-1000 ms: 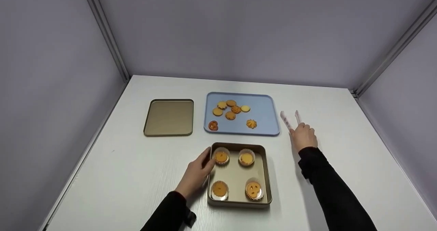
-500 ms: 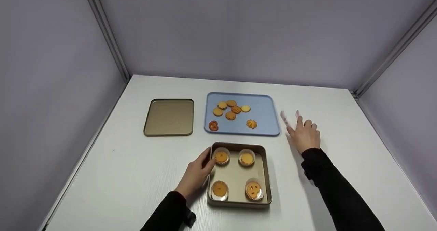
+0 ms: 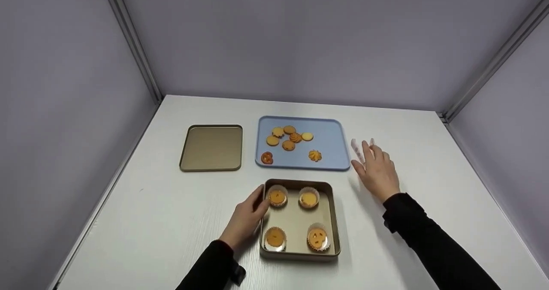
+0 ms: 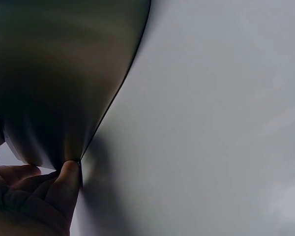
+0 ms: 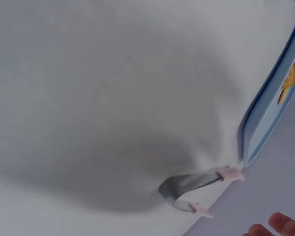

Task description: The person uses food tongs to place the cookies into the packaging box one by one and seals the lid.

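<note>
My left hand [image 3: 245, 218] grips the left wall of a gold square tin [image 3: 299, 255], thumb over the rim and fingers along the outside. Small round treats in paper cups sit in the tin's corners, among them one cup [image 3: 309, 197] at the back right and another cup [image 3: 318, 237] at the front right. In the left wrist view, fingertips [image 4: 69, 172] pinch the tin's edge. My right hand [image 3: 377, 176] hovers with spread fingers, holding nothing. Just beyond it lie small metal tongs [image 5: 179, 188] with pink tips; in the head view the hand partly hides them.
A blue tray [image 3: 330, 140] behind the tin holds several cookies, including a pretzel [image 3: 266, 158] at its front left and a star-shaped cookie [image 3: 315, 155]. To its left lies a flat gold lid [image 3: 212, 148]. Grey walls enclose the white table [image 3: 171, 212].
My right hand has come up off the tongs, its fingers spreading apart, and the tongs stay lying on the table. The left hand and the tin hold still.
</note>
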A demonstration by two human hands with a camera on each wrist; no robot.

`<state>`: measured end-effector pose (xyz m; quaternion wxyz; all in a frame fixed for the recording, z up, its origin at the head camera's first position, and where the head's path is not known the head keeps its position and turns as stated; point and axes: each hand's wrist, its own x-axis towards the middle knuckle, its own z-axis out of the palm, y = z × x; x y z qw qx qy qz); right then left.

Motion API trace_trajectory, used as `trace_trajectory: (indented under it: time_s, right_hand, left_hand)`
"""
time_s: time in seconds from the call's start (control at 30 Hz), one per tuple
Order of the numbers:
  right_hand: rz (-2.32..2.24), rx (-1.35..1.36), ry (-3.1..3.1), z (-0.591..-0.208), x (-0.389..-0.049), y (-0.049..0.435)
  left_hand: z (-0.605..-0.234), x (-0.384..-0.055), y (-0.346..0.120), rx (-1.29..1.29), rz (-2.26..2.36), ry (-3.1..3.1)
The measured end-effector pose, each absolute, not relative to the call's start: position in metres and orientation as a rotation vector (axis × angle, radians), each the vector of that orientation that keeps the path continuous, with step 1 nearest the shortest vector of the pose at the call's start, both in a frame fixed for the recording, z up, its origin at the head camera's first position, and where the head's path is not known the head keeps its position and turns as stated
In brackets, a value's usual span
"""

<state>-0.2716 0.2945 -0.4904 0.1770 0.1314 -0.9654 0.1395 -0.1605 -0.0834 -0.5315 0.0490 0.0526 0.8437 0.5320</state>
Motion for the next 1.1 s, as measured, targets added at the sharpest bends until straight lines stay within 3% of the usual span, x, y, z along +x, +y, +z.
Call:
trace_trajectory:
  time_s: [0.57,1.1]
  right_hand:
    - [0.412,0.743,-2.592,-0.485,-0.222,0.259]
    - [0.376,1.073,-2.405,-0.488,-0.198,0.240]
  left_hand:
    - [-0.530,-0.160,-0.083,0.146,1.615,2.544]
    - [-0.517,-0.167,-0.091,0.227,1.604,2.562]
